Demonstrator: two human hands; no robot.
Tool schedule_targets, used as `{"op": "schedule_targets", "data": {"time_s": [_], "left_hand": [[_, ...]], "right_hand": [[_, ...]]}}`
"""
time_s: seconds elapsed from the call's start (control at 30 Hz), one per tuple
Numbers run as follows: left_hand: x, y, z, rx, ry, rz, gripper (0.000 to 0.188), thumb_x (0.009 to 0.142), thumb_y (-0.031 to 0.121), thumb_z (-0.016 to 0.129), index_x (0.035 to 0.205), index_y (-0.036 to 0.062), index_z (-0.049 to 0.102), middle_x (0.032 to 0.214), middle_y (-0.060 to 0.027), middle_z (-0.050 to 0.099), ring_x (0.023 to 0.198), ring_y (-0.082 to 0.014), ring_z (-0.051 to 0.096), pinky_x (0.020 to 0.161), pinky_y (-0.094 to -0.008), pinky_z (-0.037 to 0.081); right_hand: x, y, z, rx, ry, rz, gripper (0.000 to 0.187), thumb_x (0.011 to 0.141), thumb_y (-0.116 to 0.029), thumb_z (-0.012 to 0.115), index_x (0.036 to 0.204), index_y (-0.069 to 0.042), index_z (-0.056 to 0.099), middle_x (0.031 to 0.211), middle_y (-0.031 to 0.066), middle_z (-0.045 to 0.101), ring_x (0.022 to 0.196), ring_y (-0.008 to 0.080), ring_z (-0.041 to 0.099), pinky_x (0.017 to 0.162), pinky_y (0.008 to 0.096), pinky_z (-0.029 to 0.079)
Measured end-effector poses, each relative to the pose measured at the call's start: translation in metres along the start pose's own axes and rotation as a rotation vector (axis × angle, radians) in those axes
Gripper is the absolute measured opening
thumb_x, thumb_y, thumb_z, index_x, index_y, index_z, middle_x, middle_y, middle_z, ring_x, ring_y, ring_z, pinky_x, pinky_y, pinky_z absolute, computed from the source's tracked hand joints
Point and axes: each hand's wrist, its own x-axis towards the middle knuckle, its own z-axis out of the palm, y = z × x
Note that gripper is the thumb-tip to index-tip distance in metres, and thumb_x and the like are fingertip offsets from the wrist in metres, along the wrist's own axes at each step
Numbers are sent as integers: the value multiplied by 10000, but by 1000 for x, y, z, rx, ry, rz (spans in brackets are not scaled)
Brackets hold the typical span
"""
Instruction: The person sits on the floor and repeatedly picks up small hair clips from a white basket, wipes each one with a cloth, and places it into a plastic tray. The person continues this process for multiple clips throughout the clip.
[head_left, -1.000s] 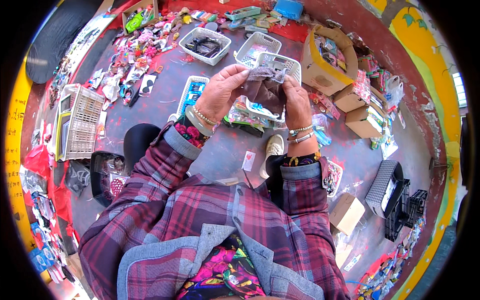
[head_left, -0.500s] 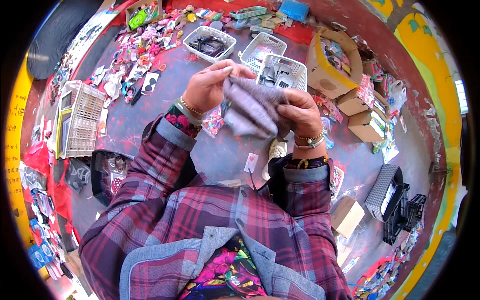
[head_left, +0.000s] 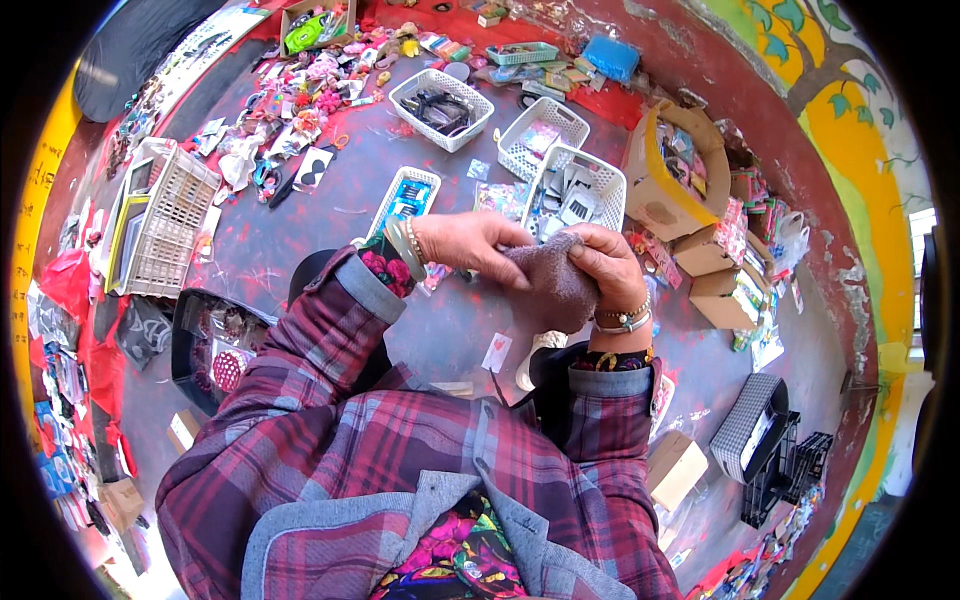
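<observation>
A greyish-brown fuzzy cloth (head_left: pixel 562 288) is bunched up in front of my chest. My right hand (head_left: pixel 610 268) grips its upper right part, thumb on top and fingers curled behind. From the left, my left hand (head_left: pixel 472 246) reaches to the cloth, its thumb and fingers closing around the left edge; the fingertips are slightly blurred. Just beyond the cloth stands a white basket (head_left: pixel 617 190) with small grey and dark packets in it. Near my left wrist lies a narrow white basket (head_left: pixel 432 184) holding blue-carded items.
White baskets (head_left: pixel 485 107) stand farther off. At right are an open cardboard box (head_left: pixel 648 190) and smaller cartons (head_left: pixel 722 300). A beige crate (head_left: pixel 180 225) and a black bin (head_left: pixel 185 350) are on the left. Hair accessories (head_left: pixel 300 110) lie heaped at far left. A white shoe (head_left: pixel 535 365) shows below the cloth.
The cloth has gone from spread between both hands to bunched at my right hand, lower and slightly right. My left hand has come down and right, uncovering the narrow basket. The view has shifted slightly.
</observation>
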Motion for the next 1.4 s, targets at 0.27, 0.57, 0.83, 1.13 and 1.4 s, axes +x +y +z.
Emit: {"op": "schedule_targets", "data": {"time_s": [0.27,0.57,0.83,1.13,1.4], "left_hand": [[-11,11,13,-407,168,171,369,868,150,563,1192,-6,483,1107,-61,566,1015,-153,539,899,-303,421],[-9,-1,-7,-178,353,198,307,905,163,516,1170,9,505,1077,-32,570,969,-98,528,845,-255,436],[-15,-7,-33,-64,672,198,93,818,125,623,860,56,576,824,29,570,763,-51,504,695,-200,397],[4,-28,-4,-436,796,55,355,903,360,506,1070,48,537,1022,-68,572,926,-149,550,802,-289,458],[28,-28,23,-1007,480,279,593,828,480,556,1244,78,430,1194,-70,521,1079,-203,509,938,-416,393]], "right_hand": [[26,11,-20,-356,645,-342,478,870,-264,581,1253,-8,455,1248,97,500,1129,154,468,920,261,378],[22,25,14,-550,213,-19,355,869,-236,580,1126,8,558,1022,44,584,981,100,502,854,231,397],[15,15,-1,-528,180,-9,280,886,-252,559,914,17,635,853,28,603,756,76,542,658,210,428],[21,11,-6,293,535,-95,320,930,-216,445,1162,0,494,1053,101,589,935,196,582,828,332,461],[34,40,16,427,361,-57,335,927,-162,442,1216,8,429,1084,98,562,988,216,555,881,328,436]]}}
